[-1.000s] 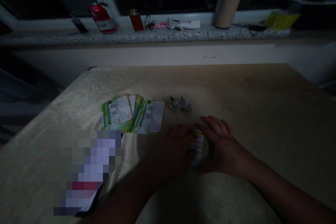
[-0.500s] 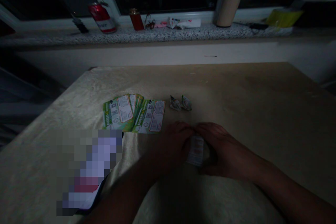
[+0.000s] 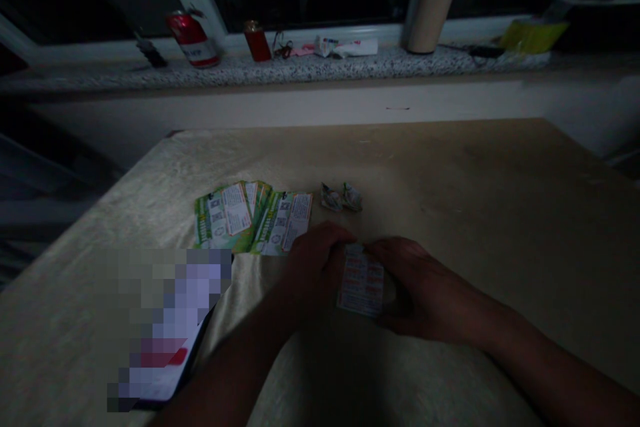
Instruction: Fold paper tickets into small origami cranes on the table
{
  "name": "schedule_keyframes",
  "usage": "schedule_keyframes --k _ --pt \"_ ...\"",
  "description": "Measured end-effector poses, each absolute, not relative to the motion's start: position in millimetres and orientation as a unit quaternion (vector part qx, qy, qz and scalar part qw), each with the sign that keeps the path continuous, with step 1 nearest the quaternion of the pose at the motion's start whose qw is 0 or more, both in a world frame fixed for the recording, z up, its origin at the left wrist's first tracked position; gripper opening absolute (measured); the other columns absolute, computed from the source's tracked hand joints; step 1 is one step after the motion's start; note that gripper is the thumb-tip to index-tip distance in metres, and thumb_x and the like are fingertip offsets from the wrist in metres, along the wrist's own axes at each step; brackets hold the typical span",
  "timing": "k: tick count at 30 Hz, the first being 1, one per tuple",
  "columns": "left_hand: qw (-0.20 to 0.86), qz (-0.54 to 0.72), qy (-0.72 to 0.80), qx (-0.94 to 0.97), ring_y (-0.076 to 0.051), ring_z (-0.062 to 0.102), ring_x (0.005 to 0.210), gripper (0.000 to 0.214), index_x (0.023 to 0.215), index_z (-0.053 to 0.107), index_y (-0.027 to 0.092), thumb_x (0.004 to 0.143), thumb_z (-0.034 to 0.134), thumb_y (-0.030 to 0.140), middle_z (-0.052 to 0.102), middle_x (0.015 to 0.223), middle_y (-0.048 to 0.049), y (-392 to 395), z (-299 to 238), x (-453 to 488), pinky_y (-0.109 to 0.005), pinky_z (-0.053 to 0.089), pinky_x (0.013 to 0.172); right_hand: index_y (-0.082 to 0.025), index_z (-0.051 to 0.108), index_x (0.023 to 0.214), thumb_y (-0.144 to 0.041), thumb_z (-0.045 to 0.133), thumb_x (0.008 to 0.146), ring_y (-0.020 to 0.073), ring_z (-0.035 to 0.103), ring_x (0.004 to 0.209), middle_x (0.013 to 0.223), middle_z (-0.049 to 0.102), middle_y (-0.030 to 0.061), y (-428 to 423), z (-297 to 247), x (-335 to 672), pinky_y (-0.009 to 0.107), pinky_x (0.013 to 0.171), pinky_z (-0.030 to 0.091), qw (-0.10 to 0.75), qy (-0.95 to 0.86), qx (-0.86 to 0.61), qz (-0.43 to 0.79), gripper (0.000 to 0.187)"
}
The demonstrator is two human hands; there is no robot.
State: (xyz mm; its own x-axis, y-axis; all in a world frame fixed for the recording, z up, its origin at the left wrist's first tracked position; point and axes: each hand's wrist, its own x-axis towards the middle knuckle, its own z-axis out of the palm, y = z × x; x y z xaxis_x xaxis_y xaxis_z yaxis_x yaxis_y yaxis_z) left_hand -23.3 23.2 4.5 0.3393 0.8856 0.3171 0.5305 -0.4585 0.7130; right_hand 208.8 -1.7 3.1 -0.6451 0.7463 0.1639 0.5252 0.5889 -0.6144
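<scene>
A small printed sheet of paper, whitish with lines of text and reddish patches, is between my hands, low over the table. My left hand is closed at its upper left edge, fingers curled. My right hand grips its right side, thumb near the lower corner and fingers at the top. Just beyond my hands lie two small crumpled wrappers. To their left are green printed leaflets, several of them fanned and overlapping. Dim light hides details of the fingertips.
A phone with a blurred screen lies left of my left forearm on the cloth-covered table. Along the granite windowsill stand a red can, an orange-red jar, a cardboard tube and a yellow object.
My left hand has shifted slightly left and up, uncovering more of the paper. The paper shows wider between the hands. The right hand stays nearly in place.
</scene>
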Motion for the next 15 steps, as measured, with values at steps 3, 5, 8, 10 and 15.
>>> schedule_keyframes --k 3,5,8,10,15 --pt "0.259 0.324 0.439 0.797 -0.018 0.067 0.086 0.025 0.100 0.068 0.018 0.090 0.047 0.008 0.070 0.092 -0.0039 20.6 4.5 -20.3 -0.033 0.053 0.080 -0.030 0.038 0.153 -0.025 0.079 0.074 0.0298 0.056 0.129 0.138 0.061 0.0087 -2.0 3.4 208.0 0.046 0.110 0.044 0.208 -0.867 -0.362 0.273 0.089" --pt "0.267 0.302 0.441 0.802 -0.019 0.067 0.091 0.023 0.102 0.068 0.018 0.091 0.050 0.010 0.070 0.096 -0.0048 19.5 5.3 -19.1 -0.035 0.053 0.084 -0.030 0.037 0.153 -0.024 0.078 0.075 0.0293 0.056 0.129 0.137 0.061 0.0086 -2.2 4.3 207.6 0.046 0.110 0.045 0.205 -0.868 -0.360 0.274 0.088" --pt "0.259 0.278 0.445 0.811 -0.022 0.066 0.099 0.019 0.104 0.067 0.019 0.088 0.059 0.015 0.071 0.103 -0.0055 19.1 7.0 -19.1 -0.039 0.053 0.091 -0.030 0.039 0.152 -0.020 0.076 0.074 0.0290 0.057 0.128 0.135 0.062 0.0076 -2.2 5.6 207.3 0.045 0.108 0.046 0.214 -0.867 -0.360 0.270 0.086" --pt "0.247 0.267 0.448 0.817 -0.022 0.066 0.100 0.016 0.101 0.066 0.019 0.086 0.063 0.016 0.071 0.104 -0.0054 19.5 7.6 -20.4 -0.040 0.052 0.093 -0.030 0.042 0.149 -0.017 0.074 0.073 0.0289 0.058 0.126 0.133 0.063 0.0074 -2.1 5.9 207.2 0.045 0.107 0.047 0.217 -0.863 -0.366 0.270 0.084" --pt "0.238 0.221 0.424 0.845 -0.024 0.065 0.109 0.015 0.094 0.065 0.020 0.081 0.070 0.017 0.071 0.112 -0.0059 21.2 6.3 -28.5 -0.040 0.049 0.099 -0.027 0.043 0.148 -0.017 0.075 0.070 0.0294 0.059 0.126 0.134 0.063 0.0094 -1.4 3.2 207.5 0.045 0.107 0.047 0.217 -0.866 -0.366 0.263 0.084"
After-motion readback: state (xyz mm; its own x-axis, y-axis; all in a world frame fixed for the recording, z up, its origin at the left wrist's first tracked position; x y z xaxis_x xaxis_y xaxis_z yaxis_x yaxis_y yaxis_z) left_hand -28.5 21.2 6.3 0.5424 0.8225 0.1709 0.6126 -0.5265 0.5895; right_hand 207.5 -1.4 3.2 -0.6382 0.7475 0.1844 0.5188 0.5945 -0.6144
